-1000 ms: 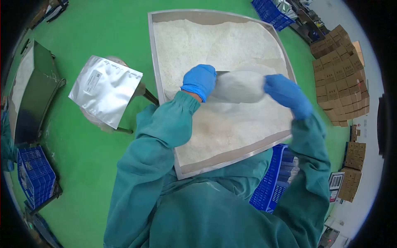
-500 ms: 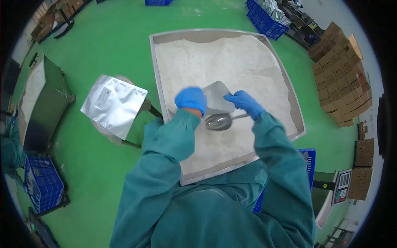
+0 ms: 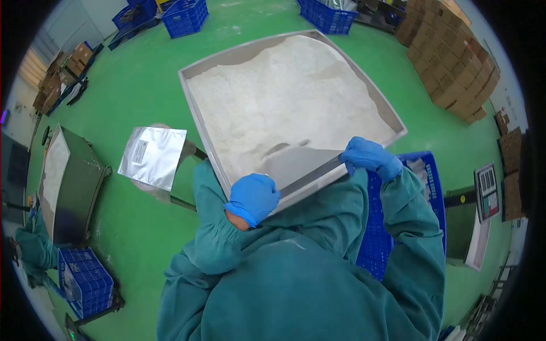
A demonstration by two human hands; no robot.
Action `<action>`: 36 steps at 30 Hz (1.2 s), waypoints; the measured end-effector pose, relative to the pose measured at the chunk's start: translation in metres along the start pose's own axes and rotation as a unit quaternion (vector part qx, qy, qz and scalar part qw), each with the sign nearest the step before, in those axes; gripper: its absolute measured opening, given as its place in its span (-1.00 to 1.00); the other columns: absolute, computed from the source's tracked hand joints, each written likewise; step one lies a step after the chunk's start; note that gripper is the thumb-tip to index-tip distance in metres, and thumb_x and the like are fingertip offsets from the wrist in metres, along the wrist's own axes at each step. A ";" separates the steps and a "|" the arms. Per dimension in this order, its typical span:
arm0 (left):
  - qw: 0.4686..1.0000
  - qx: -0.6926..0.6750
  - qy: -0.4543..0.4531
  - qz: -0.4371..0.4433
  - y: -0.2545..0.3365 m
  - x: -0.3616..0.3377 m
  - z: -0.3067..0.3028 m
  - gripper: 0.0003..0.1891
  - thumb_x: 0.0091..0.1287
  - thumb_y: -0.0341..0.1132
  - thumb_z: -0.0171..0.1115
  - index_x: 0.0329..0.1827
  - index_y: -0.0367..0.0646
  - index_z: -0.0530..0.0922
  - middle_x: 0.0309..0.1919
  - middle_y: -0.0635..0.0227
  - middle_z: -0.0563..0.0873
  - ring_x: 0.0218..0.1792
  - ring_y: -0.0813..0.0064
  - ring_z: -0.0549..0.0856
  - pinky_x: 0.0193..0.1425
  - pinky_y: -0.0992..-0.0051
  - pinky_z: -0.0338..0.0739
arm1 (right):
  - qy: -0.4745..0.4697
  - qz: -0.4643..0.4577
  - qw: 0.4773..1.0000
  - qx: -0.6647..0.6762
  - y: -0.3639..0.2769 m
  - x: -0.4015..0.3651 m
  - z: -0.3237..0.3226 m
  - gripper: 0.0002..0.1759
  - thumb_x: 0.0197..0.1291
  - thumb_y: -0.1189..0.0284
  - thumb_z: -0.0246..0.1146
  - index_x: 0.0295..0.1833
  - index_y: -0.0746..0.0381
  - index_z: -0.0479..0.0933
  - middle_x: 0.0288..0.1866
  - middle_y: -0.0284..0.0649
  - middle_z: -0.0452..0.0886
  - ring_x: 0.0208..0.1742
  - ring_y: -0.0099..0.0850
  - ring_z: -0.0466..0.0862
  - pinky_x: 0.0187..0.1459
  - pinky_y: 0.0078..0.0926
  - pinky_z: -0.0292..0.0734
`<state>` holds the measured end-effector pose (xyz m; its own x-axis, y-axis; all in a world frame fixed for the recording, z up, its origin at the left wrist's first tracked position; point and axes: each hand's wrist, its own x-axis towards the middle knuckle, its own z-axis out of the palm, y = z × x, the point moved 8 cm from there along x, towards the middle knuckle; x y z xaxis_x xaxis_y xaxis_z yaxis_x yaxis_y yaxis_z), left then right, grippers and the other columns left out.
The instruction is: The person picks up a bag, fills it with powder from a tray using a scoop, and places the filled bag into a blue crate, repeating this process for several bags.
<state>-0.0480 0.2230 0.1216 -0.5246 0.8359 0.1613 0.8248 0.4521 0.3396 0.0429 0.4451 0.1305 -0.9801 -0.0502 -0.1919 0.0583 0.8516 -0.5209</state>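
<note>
Holding a grey bag [image 3: 302, 163] (I think it's a bag, the dark strip might be its edge or mouth) low over the near side of the powder tray [image 3: 250, 52]. Left hand [image 3: 253, 200] is curled closed on one end, right hand [image 3: 371, 158] has the other pinched between thumb and fingers.

What I'd worry about: the bag sits right by the tray's near rim, so a tilt or a slip of either pinch could put powder on the lap or floor. Gloves on smooth film can slide too, and pulling the ends unevenly might crease it or twist the mouth. There are dark marks in the powder [image 3: 284, 91] just beyond the bag; can't tell if something's buried there, but if so the bag could snag.

Containers: the tray's broadly filled with pale powder, heaped unevenly, with bare wall showing along parts of the sides. The bin [image 3: 79, 182] off to the left has similar powder. The blue crate [image 3: 372, 244] by the right knee has pale stuff in it, hard to identify. A flat silver pouch [image 3: 152, 156] with a label lies on the stool [image 3: 154, 192]; contents hidden.
</note>
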 end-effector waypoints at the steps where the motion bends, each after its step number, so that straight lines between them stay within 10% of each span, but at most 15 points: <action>1: 1.000 -0.002 -0.007 0.004 0.009 0.000 -0.006 -0.67 0.09 -0.12 0.12 -0.66 -0.19 0.61 -0.72 0.20 0.60 -0.57 0.20 0.61 -0.28 0.28 0.53 | 0.000 0.006 1.000 0.005 -0.001 -0.014 0.004 -0.60 0.16 0.26 0.06 -0.64 0.20 0.57 -0.50 -0.25 0.57 -0.28 -0.30 0.51 -0.20 -0.49 0.40; 3: 0.965 -0.131 -0.226 -0.016 0.018 0.016 0.007 -0.66 0.10 -0.13 0.10 -0.66 -0.19 0.61 -0.72 0.21 0.61 -0.60 0.24 0.62 -0.29 0.30 0.53 | 0.171 -0.180 0.962 -0.114 -0.034 -0.046 -0.020 -0.80 0.06 0.31 0.06 -0.45 0.11 0.56 -0.47 -0.23 0.54 -0.34 -0.21 0.51 -0.23 -0.29 0.43; 5: 0.965 -0.154 -0.209 0.048 0.013 0.059 -0.012 -0.64 0.11 -0.13 0.08 -0.68 -0.21 0.60 -0.72 0.23 0.62 -0.60 0.30 0.63 -0.32 0.33 0.53 | 0.048 0.172 0.982 0.057 0.026 -0.036 -0.031 -0.66 0.09 0.16 0.11 -0.47 0.20 0.59 -0.55 -0.18 0.54 -0.41 -0.26 0.53 -0.31 -0.34 0.41; 7: 0.966 -0.158 -0.194 0.057 0.018 0.106 -0.058 -0.60 0.13 -0.11 0.08 -0.73 -0.23 0.58 -0.71 0.26 0.63 -0.60 0.33 0.62 -0.36 0.35 0.51 | 0.100 0.227 0.968 0.031 -0.002 -0.052 -0.073 -0.56 0.06 0.04 0.19 -0.41 0.25 0.60 -0.45 -0.18 0.59 -0.43 -0.29 0.54 -0.28 -0.33 0.41; 9: 0.977 -0.029 -0.178 0.118 0.039 0.145 -0.094 -0.60 0.11 -0.08 0.12 -0.71 -0.22 0.59 -0.69 0.27 0.63 -0.54 0.35 0.63 -0.36 0.36 0.51 | 0.273 0.049 0.960 -0.040 -0.078 -0.064 -0.128 -0.54 0.04 0.04 0.24 -0.39 0.30 0.60 -0.36 -0.12 0.60 -0.39 -0.23 0.56 -0.22 -0.25 0.43; 13: 0.979 0.077 -0.175 0.065 0.084 0.173 -0.141 -0.63 0.08 -0.06 0.16 -0.64 -0.22 0.62 -0.62 0.26 0.65 -0.47 0.33 0.64 -0.31 0.36 0.50 | 0.317 -0.169 0.908 -0.216 -0.107 -0.033 -0.105 -0.60 0.08 0.11 0.25 -0.36 0.29 0.61 -0.28 -0.07 0.60 -0.33 -0.15 0.58 -0.18 -0.21 0.44; 17: 0.989 0.049 0.141 -0.021 0.063 0.175 -0.249 -0.58 0.11 0.03 0.20 -0.49 -0.21 0.66 -0.53 0.26 0.67 -0.44 0.29 0.64 -0.33 0.38 0.50 | 0.223 -0.017 0.963 -0.150 -0.113 -0.018 -0.136 -0.62 0.11 0.14 0.26 -0.34 0.30 0.59 -0.34 -0.02 0.58 -0.36 -0.11 0.55 -0.29 -0.28 0.44; 18: 0.968 0.057 0.226 0.087 0.041 0.185 -0.266 -0.33 0.04 0.34 0.14 -0.47 -0.24 0.67 -0.56 0.18 0.65 -0.45 0.26 0.64 -0.23 0.33 0.48 | 0.206 0.034 0.967 -0.145 -0.120 -0.040 -0.149 -0.60 0.10 0.12 0.26 -0.37 0.31 0.59 -0.40 -0.01 0.56 -0.39 -0.09 0.55 -0.33 -0.27 0.44; 20: 0.958 -0.110 0.262 0.034 0.025 0.157 -0.278 -0.40 0.22 0.22 0.05 -0.44 -0.24 0.68 -0.66 0.29 0.57 -0.58 0.47 0.52 -0.42 0.44 0.39 | 0.274 0.059 0.942 -0.185 -0.130 -0.101 -0.179 -0.56 0.11 0.09 0.25 -0.42 0.31 0.58 -0.53 -0.01 0.53 -0.50 -0.09 0.53 -0.42 -0.25 0.43; 22: 0.963 -0.207 0.169 0.023 0.024 0.157 -0.235 -0.60 0.25 -0.01 0.18 -0.38 -0.22 0.69 -0.75 0.42 0.50 -0.70 0.67 0.42 -0.59 0.60 0.25 | 0.377 0.133 0.881 -0.253 -0.144 -0.171 -0.198 -0.57 0.13 0.09 0.23 -0.43 0.30 0.57 -0.64 -0.08 0.48 -0.59 -0.22 0.51 -0.45 -0.29 0.41; 26: 0.961 -0.274 -0.043 -0.010 0.043 0.179 -0.089 -0.60 0.25 -0.06 0.18 -0.11 -0.25 0.63 -0.78 0.39 0.50 -0.81 0.65 0.34 -0.71 0.61 0.21 | 0.272 0.436 0.831 -0.211 -0.131 -0.262 -0.195 -0.56 0.17 0.12 0.17 -0.44 0.33 0.54 -0.73 -0.23 0.37 -0.67 -0.49 0.45 -0.47 -0.32 0.42; 32: 0.964 -0.215 -0.156 0.004 0.103 0.157 -0.014 -0.36 0.28 -0.10 0.14 0.32 -0.28 0.21 -0.77 0.29 0.55 -0.79 0.63 0.32 -0.66 0.65 0.21 | 0.251 0.556 0.775 -0.167 0.017 -0.418 -0.125 -0.58 0.13 0.20 0.09 -0.49 0.39 0.49 -0.60 0.01 0.47 -0.55 -0.16 0.52 -0.39 -0.20 0.44; 36: 0.964 -0.252 -0.080 -0.030 0.039 0.197 0.026 -0.67 0.25 -0.12 0.23 -0.22 -0.22 0.42 -0.71 0.39 0.44 -0.69 0.60 0.38 -0.57 0.55 0.28 | 0.261 0.634 0.721 -0.102 0.111 -0.511 -0.048 -0.58 0.09 0.21 0.04 -0.41 0.41 0.52 -0.45 0.16 0.54 -0.33 0.05 0.59 -0.26 -0.12 0.49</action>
<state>-0.1133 0.4133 0.1426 -0.4958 0.8684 -0.0047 0.5651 0.3268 0.7575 0.5409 0.5904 0.2104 -0.1048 0.9937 -0.0399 0.9930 0.1024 -0.0593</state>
